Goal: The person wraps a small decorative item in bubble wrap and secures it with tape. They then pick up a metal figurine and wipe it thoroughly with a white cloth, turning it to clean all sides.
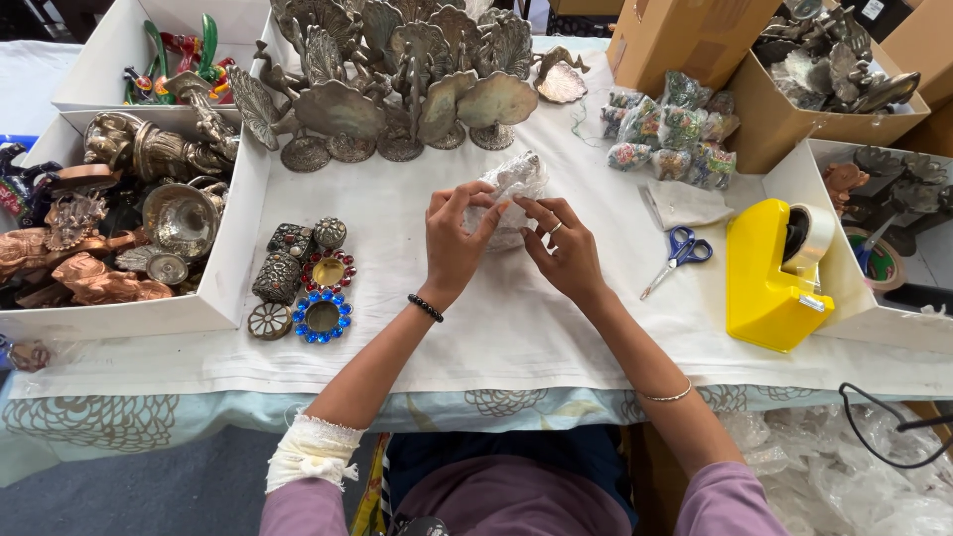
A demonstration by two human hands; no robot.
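Both my hands hold a lumpy bundle wrapped in clear bubble wrap (pixel 511 187) over the white tablecloth (pixel 417 328). My left hand (pixel 455 241), with a black bead bracelet on the wrist, grips the bundle's left side. My right hand (pixel 564 248), wearing a ring, presses its fingers on the bundle's right side. What is inside the wrap is hidden.
Metal peacock stands (pixel 397 79) crowd the table's back. Jewelled candle holders (pixel 320 288) lie at the left beside a white box of brass figures (pixel 139 218). Blue scissors (pixel 677 253), a yellow tape dispenser (pixel 769 278), small wrapped packets (pixel 670 134) and cardboard boxes (pixel 784 119) stand at the right.
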